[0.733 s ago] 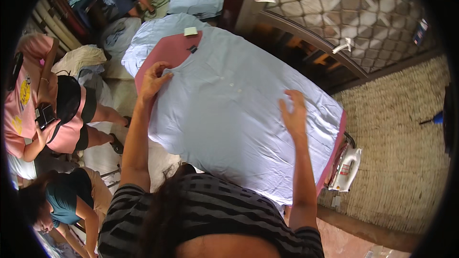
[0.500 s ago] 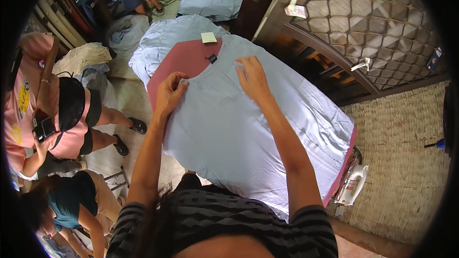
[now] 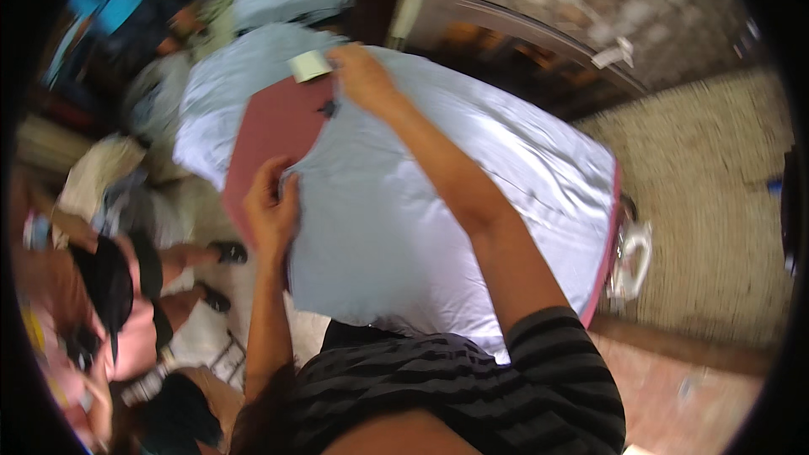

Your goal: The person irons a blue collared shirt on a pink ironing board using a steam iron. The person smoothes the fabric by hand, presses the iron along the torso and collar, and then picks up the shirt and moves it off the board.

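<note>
A light grey-blue cloth garment [image 3: 362, 227] lies spread over a dark red padded board [image 3: 274, 131], leaving part of the board bare at the far left. At the garment's left edge, my left hand [image 3: 274, 206] has thumb and fingers curled together, pinching the fabric. My right hand [image 3: 362, 76] reaches to the far edge, its fingers closed at the cloth's border; motion blur softens the fingertips. Close by them is a small pale yellow-green pad [image 3: 309, 66]. A small black tag [image 3: 327, 108] sits at the garment's edge between my hands.
Another pale blue cloth pile [image 3: 211, 101] adjoins the board's far left. A white, handled object like an iron [image 3: 634, 259] stands by the right end. A person in pink [image 3: 135, 320] and one in dark clothing [image 3: 181, 413] are at left. A lattice door [image 3: 548, 34] is at back right.
My right hand has moved from resting on the cloth to its far edge, beside the pad. My left hand stays at the left edge. The whole view has shifted and blurred.
</note>
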`<state>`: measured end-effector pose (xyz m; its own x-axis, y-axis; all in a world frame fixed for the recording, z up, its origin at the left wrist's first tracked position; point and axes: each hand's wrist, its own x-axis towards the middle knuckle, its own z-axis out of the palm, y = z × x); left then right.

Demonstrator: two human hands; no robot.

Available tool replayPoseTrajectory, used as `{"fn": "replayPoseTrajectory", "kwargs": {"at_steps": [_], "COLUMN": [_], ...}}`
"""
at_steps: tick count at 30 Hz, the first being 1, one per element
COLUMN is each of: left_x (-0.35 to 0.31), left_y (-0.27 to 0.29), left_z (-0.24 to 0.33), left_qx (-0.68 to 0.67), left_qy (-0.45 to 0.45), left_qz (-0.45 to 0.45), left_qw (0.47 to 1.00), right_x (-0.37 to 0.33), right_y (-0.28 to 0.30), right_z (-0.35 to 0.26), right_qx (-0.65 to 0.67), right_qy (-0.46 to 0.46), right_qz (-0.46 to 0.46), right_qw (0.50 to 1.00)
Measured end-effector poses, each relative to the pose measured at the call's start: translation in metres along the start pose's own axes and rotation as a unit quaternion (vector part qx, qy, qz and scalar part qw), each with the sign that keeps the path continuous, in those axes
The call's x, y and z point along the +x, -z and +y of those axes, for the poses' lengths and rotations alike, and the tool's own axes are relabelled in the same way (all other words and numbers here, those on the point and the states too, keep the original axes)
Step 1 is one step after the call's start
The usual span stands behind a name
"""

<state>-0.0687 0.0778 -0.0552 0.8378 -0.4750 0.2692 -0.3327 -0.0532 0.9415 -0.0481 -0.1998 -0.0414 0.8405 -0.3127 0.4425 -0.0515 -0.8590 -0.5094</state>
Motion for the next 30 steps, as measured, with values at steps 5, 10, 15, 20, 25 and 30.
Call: {"fn": "replayPoseTrajectory", "kwargs": {"at_steps": [5, 10, 15, 20, 25, 30], "left_x": [0.018, 0.047, 0.052, 0.002, -0.047, -0.049], "left_y": [0.021, -0.055, -0.214, -0.421, -0.549, -0.591], "left_z": [0.027, 0.072, 0.125, 0.161, 0.176, 0.195], "left_qx": [0.172, 0.225, 0.062, -0.026, 0.037, 0.125], "left_qy": [0.024, -0.238, -0.371, -0.441, -0.478, -0.484], "left_qz": [-0.092, -0.11, -0.299, -0.465, -0.497, -0.56], "left_qw": [0.981, 0.938, 0.877, 0.767, 0.723, 0.66], "right_x": [-0.088, -0.251, -0.406, -0.48, -0.483, -0.49], "right_y": [0.065, 0.193, 0.3, 0.329, 0.337, 0.351], "right_z": [-0.034, 0.017, 0.054, 0.07, 0.081, 0.072], "right_qx": [0.017, -0.126, -0.33, -0.355, -0.283, -0.18], "right_qy": [0.011, -0.173, -0.295, -0.367, -0.393, -0.508], "right_qz": [0.021, 0.164, 0.252, 0.249, 0.294, 0.281], "right_qw": [1.0, 0.963, 0.861, 0.823, 0.824, 0.794]}}
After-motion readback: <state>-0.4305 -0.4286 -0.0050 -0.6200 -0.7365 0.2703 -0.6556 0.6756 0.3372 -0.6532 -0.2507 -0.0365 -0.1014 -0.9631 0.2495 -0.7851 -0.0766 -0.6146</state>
